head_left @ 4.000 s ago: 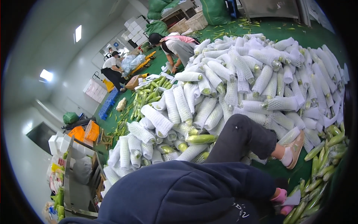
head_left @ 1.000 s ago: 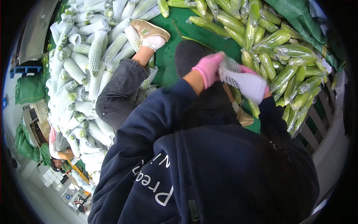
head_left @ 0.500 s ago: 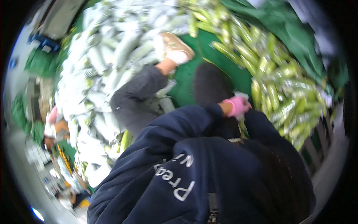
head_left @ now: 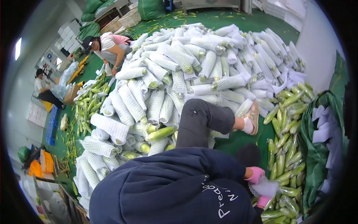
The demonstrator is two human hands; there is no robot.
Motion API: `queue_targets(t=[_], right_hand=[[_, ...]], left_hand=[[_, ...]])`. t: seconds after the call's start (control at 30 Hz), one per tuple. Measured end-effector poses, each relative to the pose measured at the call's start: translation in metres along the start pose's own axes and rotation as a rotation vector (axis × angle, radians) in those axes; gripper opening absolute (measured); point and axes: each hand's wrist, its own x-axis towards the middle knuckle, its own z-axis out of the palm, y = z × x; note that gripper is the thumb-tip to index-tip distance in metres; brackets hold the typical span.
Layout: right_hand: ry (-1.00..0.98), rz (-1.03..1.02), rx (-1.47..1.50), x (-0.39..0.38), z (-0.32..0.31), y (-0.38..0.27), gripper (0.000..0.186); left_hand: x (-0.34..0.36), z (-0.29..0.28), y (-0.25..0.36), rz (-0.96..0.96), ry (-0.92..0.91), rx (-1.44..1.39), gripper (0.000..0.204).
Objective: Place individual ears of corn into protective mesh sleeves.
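My left hand (head_left: pixel 255 174), in a pink glove, is closed on a white foam net sleeve (head_left: pixel 266 186) at lower right. My right hand (head_left: pixel 263 202), also pink-gloved, grips the sleeve's near side; its fingers are partly hidden. Whether a vegetable is inside the sleeve I cannot tell. Just right of both hands lie long pale-green vegetables in clear film (head_left: pixel 289 164). Beyond my bent leg, a big heap of the same vegetables in white net sleeves (head_left: pixel 179 56) covers the floor.
A co-worker (head_left: pixel 112 48) crouches at the heap's far left, beside unwrapped green vegetables (head_left: pixel 87 104). Another person (head_left: pixel 44 87) sits farther back. A green sack with white foam sleeves (head_left: pixel 324 138) stands at right. A blue crate (head_left: pixel 52 125) and yellow pallet jack (head_left: pixel 79 70) are at left.
My view has swung up and left, bringing the heap and the co-workers into fuller view. Both gloved hands now show, together on the foam sleeve.
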Motion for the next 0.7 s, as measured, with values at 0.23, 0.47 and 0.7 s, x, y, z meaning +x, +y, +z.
queue_targets(t=[0.23, 0.47, 0.7], right_hand=[[0.032, -0.091, 1.357, 0.005, -0.097, -0.159, 0.036], [-0.01, -0.445, 0.935, -0.005, -0.113, -0.25, 0.031], [0.119, -0.591, 0.549, 0.052, -0.149, -0.26, 0.027]], left_hand=[[-0.106, -0.118, 0.035, 0.205, 0.592, -0.455, 0.037], [-0.168, -0.098, -0.009, 0.331, 0.405, -0.723, 0.043], [-0.166, -0.097, 0.029, 0.464, 0.372, -0.757, 0.044]])
